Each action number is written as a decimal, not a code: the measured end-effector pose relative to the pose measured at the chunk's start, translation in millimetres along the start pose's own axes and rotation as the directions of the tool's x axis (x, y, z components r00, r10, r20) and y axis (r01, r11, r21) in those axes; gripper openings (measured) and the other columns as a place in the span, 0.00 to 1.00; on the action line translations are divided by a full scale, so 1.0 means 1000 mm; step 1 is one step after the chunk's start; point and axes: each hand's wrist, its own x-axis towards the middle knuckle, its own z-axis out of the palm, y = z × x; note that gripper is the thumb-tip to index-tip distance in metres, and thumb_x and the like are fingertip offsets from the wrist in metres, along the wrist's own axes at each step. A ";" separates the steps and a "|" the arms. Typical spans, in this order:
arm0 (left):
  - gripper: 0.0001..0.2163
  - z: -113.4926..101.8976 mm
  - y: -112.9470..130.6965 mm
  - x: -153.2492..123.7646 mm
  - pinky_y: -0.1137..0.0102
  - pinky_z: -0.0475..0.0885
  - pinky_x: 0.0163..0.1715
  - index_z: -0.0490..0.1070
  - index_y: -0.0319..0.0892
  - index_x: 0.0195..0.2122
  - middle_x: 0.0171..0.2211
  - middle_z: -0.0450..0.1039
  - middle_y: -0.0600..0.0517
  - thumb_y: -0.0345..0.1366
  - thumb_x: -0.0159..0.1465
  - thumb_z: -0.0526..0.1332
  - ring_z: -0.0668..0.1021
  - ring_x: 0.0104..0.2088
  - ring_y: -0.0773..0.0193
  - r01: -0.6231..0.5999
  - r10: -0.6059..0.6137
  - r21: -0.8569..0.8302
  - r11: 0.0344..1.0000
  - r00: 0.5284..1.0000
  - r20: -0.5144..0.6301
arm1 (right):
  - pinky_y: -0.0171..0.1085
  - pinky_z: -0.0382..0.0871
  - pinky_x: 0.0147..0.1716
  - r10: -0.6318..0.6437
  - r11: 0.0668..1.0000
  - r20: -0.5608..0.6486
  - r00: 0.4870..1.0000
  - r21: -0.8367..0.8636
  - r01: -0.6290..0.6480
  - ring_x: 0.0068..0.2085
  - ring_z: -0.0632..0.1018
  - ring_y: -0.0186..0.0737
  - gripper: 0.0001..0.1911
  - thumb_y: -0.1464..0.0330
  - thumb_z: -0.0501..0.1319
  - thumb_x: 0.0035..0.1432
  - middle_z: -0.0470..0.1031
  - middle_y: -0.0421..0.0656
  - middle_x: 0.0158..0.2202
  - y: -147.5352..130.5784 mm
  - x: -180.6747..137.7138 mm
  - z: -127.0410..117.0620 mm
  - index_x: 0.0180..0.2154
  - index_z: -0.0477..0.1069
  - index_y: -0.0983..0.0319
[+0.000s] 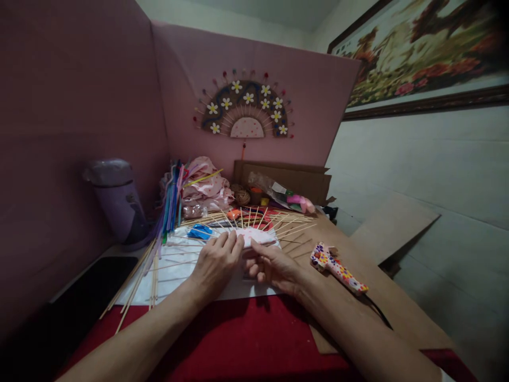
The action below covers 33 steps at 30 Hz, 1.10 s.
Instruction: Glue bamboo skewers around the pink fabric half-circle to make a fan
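Note:
My left hand (217, 260) lies over a fan of thin wooden skewers (274, 223), fingers curled down against a small white-pink half-disc piece (260, 236) at the fan's hub. My right hand (272, 265) sits just to its right, fingers bent and pinching at the same piece from below. Both hands rest on a white sheet (175, 268) spread on the red table surface (238, 339). The skewers radiate outward from the hub toward the back. What the fingertips hold beneath them is partly hidden.
A flower-patterned glue gun (338, 268) with a black cord lies right of my hands on brown cardboard (382, 297). Loose skewers (135, 286), coloured straws (172, 199), pink cloth (207, 185), a purple jug (117, 204), a cardboard box (286, 178) and a finished fan (245, 109) on the pink board surround them.

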 end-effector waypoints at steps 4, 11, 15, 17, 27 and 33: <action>0.15 -0.001 -0.002 0.000 0.59 0.70 0.41 0.68 0.34 0.50 0.49 0.71 0.37 0.28 0.63 0.53 0.72 0.49 0.48 -0.021 0.036 0.113 0.993 0.991 -0.131 | 0.27 0.65 0.14 -0.047 0.939 0.083 0.995 -0.336 0.073 0.19 0.75 0.32 0.23 0.51 0.62 0.51 0.75 0.43 0.23 0.004 0.001 0.000 0.30 0.69 0.67; 0.14 -0.001 -0.006 0.001 0.61 0.71 0.38 0.68 0.32 0.48 0.47 0.73 0.38 0.25 0.62 0.52 0.75 0.46 0.50 -0.015 0.087 0.238 0.971 0.952 -0.293 | 0.31 0.60 0.18 -0.116 0.572 -0.029 0.993 -0.819 0.043 0.18 0.68 0.28 0.15 0.59 0.56 0.59 0.73 0.41 0.24 -0.020 -0.037 0.006 0.27 0.69 0.63; 0.14 -0.002 -0.007 0.001 0.61 0.71 0.39 0.69 0.32 0.47 0.47 0.73 0.38 0.25 0.62 0.51 0.75 0.46 0.50 -0.012 0.095 0.247 0.969 0.939 -0.330 | 0.38 0.62 0.33 -0.561 -0.079 -0.023 0.828 -0.994 -0.080 0.33 0.74 0.40 0.14 0.62 0.54 0.60 0.75 0.44 0.30 -0.025 -0.086 -0.022 0.27 0.71 0.61; 0.14 -0.003 -0.007 0.001 0.61 0.71 0.38 0.70 0.32 0.47 0.47 0.73 0.38 0.24 0.62 0.50 0.76 0.45 0.50 -0.020 0.106 0.243 0.970 0.932 -0.346 | 0.39 0.62 0.35 -0.704 -0.212 -0.095 0.704 -0.917 -0.336 0.38 0.73 0.45 0.10 0.64 0.56 0.59 0.75 0.47 0.36 -0.021 -0.105 -0.044 0.31 0.71 0.62; 0.13 -0.004 -0.005 0.001 0.61 0.71 0.36 0.71 0.34 0.44 0.45 0.75 0.40 0.24 0.62 0.51 0.76 0.43 0.52 -0.039 0.120 0.223 0.974 0.924 -0.363 | 0.39 0.60 0.35 -0.748 -0.372 -0.093 0.657 -0.760 -0.532 0.41 0.74 0.46 0.12 0.68 0.50 0.64 0.74 0.48 0.44 -0.003 -0.124 -0.087 0.45 0.68 0.61; 0.11 -0.006 -0.010 0.002 0.61 0.70 0.36 0.70 0.35 0.45 0.45 0.75 0.41 0.28 0.63 0.53 0.76 0.44 0.52 -0.021 0.118 0.217 0.976 0.889 -0.443 | 0.41 0.61 0.39 -0.766 -0.418 -0.017 0.643 -0.746 -0.518 0.42 0.71 0.47 0.11 0.70 0.52 0.61 0.73 0.49 0.41 -0.013 -0.105 -0.051 0.44 0.69 0.63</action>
